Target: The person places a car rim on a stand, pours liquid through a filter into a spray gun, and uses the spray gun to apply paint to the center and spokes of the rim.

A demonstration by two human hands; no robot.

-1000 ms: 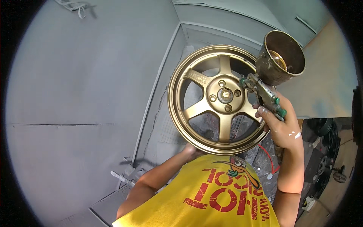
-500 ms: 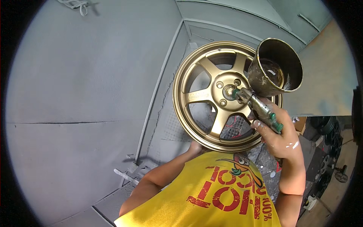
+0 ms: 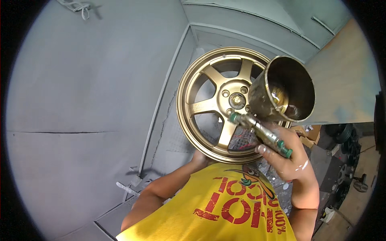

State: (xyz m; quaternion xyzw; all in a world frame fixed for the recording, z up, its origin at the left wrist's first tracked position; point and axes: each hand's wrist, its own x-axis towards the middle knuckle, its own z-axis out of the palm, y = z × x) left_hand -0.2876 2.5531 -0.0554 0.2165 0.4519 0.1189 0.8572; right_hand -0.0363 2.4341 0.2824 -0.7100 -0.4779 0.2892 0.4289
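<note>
A gold six-spoke wheel (image 3: 223, 136) faces up in the middle of the view. My left hand (image 3: 199, 160) is at its lower-left rim, fingers hidden behind the wheel. My right hand (image 3: 289, 158) is closed round a metal spray gun (image 3: 261, 132) with green knobs, held over the wheel's lower-right part. The gun's stained metal cup (image 3: 259, 96) covers the wheel's right side and has some gold liquid inside. My yellow printed shirt fills the bottom, just below the rim.
Grey walls (image 3: 88, 80) line the left and back, with a pale looped cord (image 3: 78, 7) hanging top left. A tan panel (image 3: 343, 88) stands at the right. Below it are cardboard (image 3: 311, 136), several dark stacked wheels (image 3: 339, 132) and assorted items on the floor.
The spray gun, cup and my right hand have moved lower. The wheel has turned anticlockwise, its embossed spoke going from upper left to left.
</note>
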